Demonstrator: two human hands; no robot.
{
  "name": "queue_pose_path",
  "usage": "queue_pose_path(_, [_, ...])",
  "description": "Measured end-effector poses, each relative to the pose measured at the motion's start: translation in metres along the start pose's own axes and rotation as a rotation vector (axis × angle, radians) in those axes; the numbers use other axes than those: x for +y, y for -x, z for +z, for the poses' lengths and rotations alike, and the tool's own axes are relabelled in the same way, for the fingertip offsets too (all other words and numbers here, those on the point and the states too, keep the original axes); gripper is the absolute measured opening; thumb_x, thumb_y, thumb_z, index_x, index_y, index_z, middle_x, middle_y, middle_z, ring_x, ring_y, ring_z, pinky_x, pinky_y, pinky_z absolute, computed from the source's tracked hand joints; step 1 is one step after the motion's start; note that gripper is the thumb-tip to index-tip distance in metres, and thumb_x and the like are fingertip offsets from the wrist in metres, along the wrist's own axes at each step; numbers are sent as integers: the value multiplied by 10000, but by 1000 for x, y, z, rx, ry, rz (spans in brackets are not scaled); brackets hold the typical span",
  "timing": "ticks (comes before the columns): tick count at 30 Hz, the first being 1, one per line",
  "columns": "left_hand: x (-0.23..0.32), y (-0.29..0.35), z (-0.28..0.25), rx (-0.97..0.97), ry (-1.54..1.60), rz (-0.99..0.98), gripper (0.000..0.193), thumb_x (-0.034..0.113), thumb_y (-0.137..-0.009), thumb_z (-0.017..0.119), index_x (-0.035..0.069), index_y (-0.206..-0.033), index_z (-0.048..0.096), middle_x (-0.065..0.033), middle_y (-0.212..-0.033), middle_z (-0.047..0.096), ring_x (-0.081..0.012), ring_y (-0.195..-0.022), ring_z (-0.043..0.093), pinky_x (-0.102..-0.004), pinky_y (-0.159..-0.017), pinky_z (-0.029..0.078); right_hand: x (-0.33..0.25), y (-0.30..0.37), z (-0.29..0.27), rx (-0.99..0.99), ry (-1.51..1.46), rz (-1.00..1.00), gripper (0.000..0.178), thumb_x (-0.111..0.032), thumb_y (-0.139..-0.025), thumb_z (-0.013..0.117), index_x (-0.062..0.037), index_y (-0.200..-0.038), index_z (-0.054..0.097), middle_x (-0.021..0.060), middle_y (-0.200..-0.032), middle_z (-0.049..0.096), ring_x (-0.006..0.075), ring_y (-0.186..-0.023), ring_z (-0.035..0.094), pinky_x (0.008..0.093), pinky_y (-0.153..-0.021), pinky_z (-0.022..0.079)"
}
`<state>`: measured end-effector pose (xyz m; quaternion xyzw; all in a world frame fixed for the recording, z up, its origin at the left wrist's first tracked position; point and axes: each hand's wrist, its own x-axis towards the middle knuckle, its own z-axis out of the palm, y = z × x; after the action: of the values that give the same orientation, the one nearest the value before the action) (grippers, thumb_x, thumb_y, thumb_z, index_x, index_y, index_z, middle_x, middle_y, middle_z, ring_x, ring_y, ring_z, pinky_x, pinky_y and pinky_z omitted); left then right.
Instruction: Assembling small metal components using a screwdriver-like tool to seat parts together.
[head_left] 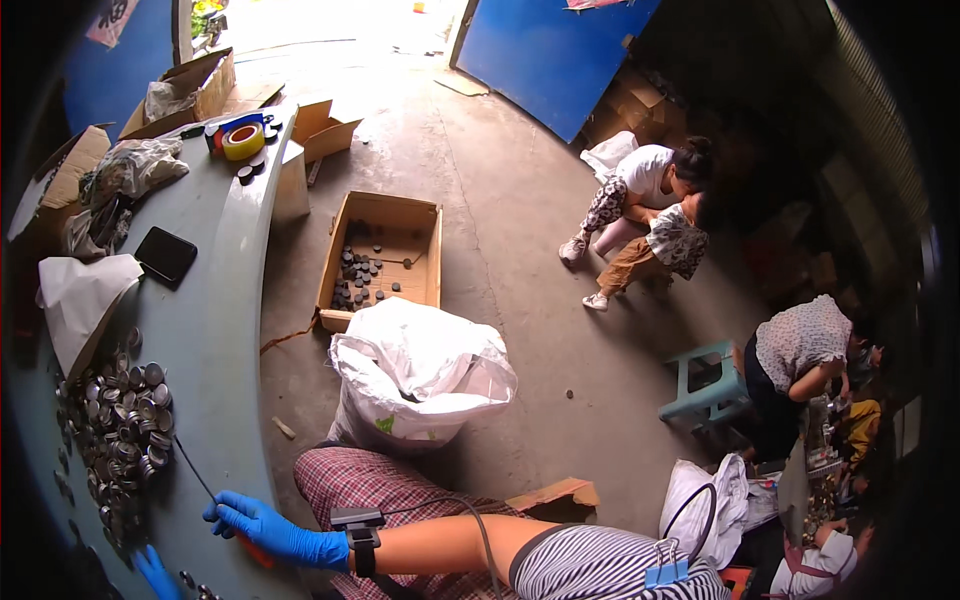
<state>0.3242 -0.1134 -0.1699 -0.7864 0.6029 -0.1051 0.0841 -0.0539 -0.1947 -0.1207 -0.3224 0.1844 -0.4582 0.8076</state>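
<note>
My right hand point(265, 528), in a blue glove, is closed around a long thin-shafted tool point(192, 463) with a red handle, much like a screwdriver. The shaft slants away over the table, its tip beside a heap of small round metal caps point(125, 425). At the lower left, my left hand point(157, 574), also gloved in blue, shows only in part. Its visible fingers are stretched out near the close end of the heap, and the lower edge cuts off the rest. A few loose caps point(190, 580) lie beside it.
On the table point(225, 330) lie a black phone point(166, 256), white paper point(85, 305) and tape rolls point(243, 142). Beside it stand a carton point(428, 255) with dark round pieces and a white sack point(425, 350). People point(650, 215) and a green stool point(705, 380) are at the right.
</note>
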Motion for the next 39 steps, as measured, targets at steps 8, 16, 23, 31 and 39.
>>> queue_pose_path(8, [33, 11, -42, -93, 601, 142, 555, 319, -937, 481, 150, -1443, 327, -284, -1472, 259, -413, -1386, 220, -483, -1127, 221, 10, 4, 5, -131, -103, -2, 278, -293, -1011, 446, -35, -1062, 535, 25, -976, 559, 96, -883, 549, 258, -820, 451])
queue_pose_path(16, [150, -7, -167, 156, 961, -50, 444, 88, -865, 574, 3, -1293, 493, -187, -1397, 426, -319, -1314, 392, -391, -1103, 287, -44, 21, 6, 117, 142, -28, 249, -201, -1008, 444, 2, -1071, 574, 90, -998, 644, 145, -882, 605, 289, -840, 480])
queue_pose_path(23, [22, -45, -74, 337, 473, -600, 614, 355, -887, 613, 27, -1363, 406, -233, -1438, 332, -386, -1348, 299, -449, -1085, 295, -40, 19, 23, 73, 126, 70, 239, -186, -1009, 438, -1, -1067, 578, 86, -972, 642, 151, -870, 608, 287, -829, 484])
queue_pose_path(31, [75, -79, -80, 351, 1106, -579, 450, 304, -929, 572, 9, -1262, 506, -168, -1246, 452, -277, -1095, 497, -368, -984, 401, -36, 5, 20, 131, 76, 129, 235, -193, -1002, 456, 0, -1049, 580, 143, -1221, 572, 215, -1065, 589, 346, -935, 467])
queue_pose_path(39, [121, -55, -71, 409, 1017, -682, 570, 323, -933, 536, -47, -1336, 375, -261, -1408, 316, -399, -1275, 361, -429, -1064, 329, -19, -51, 7, 168, 62, 44, 234, -181, -1006, 440, -5, -1059, 584, 133, -1250, 554, 227, -1115, 550, 383, -1009, 420])
